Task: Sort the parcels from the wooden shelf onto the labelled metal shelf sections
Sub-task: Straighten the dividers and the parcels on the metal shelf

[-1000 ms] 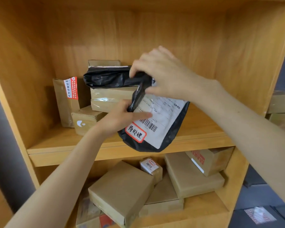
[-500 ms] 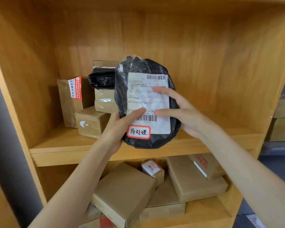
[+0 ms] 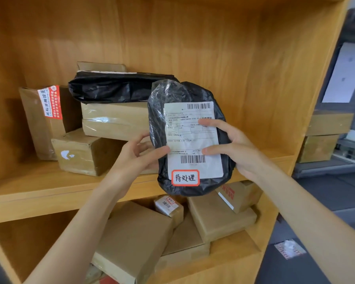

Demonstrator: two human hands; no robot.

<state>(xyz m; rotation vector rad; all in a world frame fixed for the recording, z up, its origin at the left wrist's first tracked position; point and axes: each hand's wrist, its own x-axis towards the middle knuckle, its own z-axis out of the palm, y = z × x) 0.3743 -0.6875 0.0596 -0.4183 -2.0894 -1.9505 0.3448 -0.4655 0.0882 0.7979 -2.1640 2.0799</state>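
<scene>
Black bag parcel (image 3: 190,138) now upright, label facing up; was flopped 1 s ago. Left hand (image 3: 138,154) & right hand (image 3: 233,146) pinch its sides. Label readable, so sorting dest. can be picked.

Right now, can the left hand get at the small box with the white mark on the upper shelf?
Probably not yet: the left hand grips the black bag parcel. The small box sits just left of it, nothing between.
</scene>
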